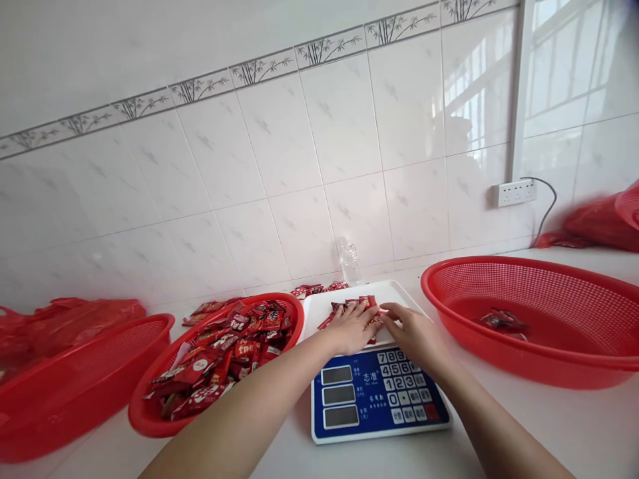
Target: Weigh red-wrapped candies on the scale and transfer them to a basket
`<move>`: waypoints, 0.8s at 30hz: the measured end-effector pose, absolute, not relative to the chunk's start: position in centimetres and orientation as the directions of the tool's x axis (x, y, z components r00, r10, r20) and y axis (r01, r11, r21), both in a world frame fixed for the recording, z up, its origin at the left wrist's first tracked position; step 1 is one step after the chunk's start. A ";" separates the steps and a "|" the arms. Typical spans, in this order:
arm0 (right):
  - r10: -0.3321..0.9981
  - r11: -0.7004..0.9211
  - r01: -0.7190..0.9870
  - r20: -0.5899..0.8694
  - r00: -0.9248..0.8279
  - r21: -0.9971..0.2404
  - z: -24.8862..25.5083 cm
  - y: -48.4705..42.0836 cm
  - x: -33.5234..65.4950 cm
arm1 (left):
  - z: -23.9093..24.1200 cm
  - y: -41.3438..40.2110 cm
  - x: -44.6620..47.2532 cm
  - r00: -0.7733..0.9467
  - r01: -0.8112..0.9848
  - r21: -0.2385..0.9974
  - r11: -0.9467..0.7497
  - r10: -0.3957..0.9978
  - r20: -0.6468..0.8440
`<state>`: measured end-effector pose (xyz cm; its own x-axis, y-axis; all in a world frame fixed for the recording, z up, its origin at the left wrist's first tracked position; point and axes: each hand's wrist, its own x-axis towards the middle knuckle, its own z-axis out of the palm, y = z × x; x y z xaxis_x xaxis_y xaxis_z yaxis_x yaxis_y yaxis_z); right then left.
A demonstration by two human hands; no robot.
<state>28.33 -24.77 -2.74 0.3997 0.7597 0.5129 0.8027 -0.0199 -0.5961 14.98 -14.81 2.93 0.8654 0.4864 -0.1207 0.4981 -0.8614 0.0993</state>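
Both of my hands rest on the white pan of a digital scale (319, 313) with a blue keypad face (372, 392). Several small red sachets (355, 304) lie on the pan under and beside my fingers. My left hand (352, 327) is cupped over the sachets, fingers curled down on them. My right hand (412, 330) lies beside it, fingers bent and touching the same pile. A red mesh basket (150, 412) heaped with red sachets (227, 352) stands just left of the scale.
A large red mesh basket (529, 279) on the right holds a few sachets (502, 320). Another red basket (74, 392) and red plastic bags (64, 316) sit at far left. Loose sachets (319, 289) and a clear bottle (350, 261) lie by the tiled wall. A wall socket (515, 193) is on the right.
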 end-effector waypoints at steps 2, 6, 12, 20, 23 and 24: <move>0.759 -0.035 0.819 0.518 0.394 -0.572 -2.8 -24.8 28.4 | 2.9 -14.9 14.8 0.870 0.493 0.114 -0.862 0.486 -0.083; 0.767 -0.065 0.857 0.524 0.370 -0.510 -2.8 -24.9 28.5 | 2.7 -14.5 14.4 0.831 0.545 0.131 -0.828 0.554 0.045; 0.825 -0.069 0.891 0.478 0.303 -0.448 -2.7 -25.2 28.1 | 1.7 -12.8 14.9 0.770 0.596 0.267 -0.757 0.634 0.080; 0.824 -0.046 0.873 0.475 0.308 -0.486 -2.7 -25.2 27.9 | 1.8 -10.8 14.4 0.893 0.366 0.299 -0.881 0.423 0.155; 0.788 0.016 0.827 0.516 0.335 -0.562 -2.9 -25.2 28.1 | 2.2 -10.4 13.9 0.879 0.351 0.315 -0.882 0.426 0.216; 0.773 0.039 0.809 0.531 0.347 -0.586 -2.9 -25.2 28.1 | 2.3 -10.4 14.0 0.862 0.374 0.308 -0.875 0.450 0.234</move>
<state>28.12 -25.20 -2.92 0.3470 0.7729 0.5312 0.8094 0.0393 -0.5859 13.96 -10.38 2.30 0.8615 0.4504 0.2343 0.3736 -0.8749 0.3081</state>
